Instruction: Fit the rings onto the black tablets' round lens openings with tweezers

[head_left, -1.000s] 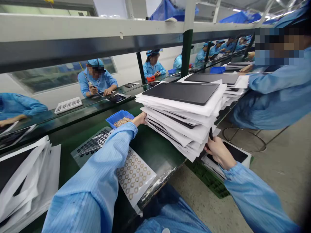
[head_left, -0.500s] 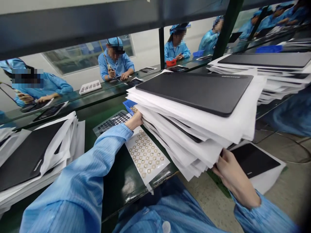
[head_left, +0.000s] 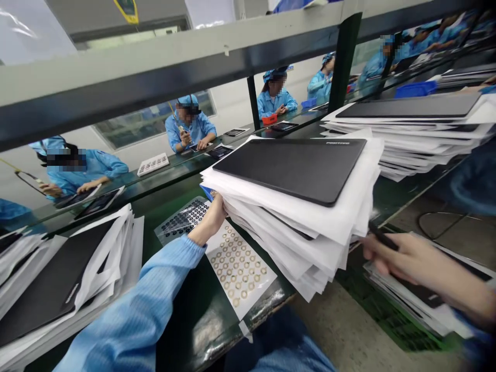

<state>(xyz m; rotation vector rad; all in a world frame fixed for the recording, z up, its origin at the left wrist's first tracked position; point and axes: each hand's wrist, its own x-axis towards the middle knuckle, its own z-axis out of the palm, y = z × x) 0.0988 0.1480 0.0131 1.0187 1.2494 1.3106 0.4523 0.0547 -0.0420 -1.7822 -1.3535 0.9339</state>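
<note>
A thick stack of dark tablets with white sheets between them (head_left: pixel 287 170) sits at the table's edge, its layers uneven. My left hand (head_left: pixel 213 214) is closed on the stack's near left side, fingertips hidden. Off the stack's right corner, my right hand (head_left: pixel 406 253) is blurred, its fingers curled round a slim dark object (head_left: pixel 383 236) whose kind I cannot make out. Under my left wrist lie a sheet of gold ring-shaped stickers (head_left: pixel 240 268) and a clear sheet of black round pieces (head_left: pixel 182 219). Part of a blue bin (head_left: pixel 207 192) shows behind my left hand.
Another tablet stack (head_left: pixel 58 274) stands at left, and one more (head_left: pixel 411 108) at right. Below the right hand, a green crate (head_left: pixel 403 320) holds tablets and sheets. A metal beam (head_left: pixel 155 88) crosses above. Several co-workers in blue sit across the line.
My right hand has left the stack's lower corner and moved right, now with the dark slim object. The stack sits slightly further left; my left hand stays on it. The view has tilted up.
</note>
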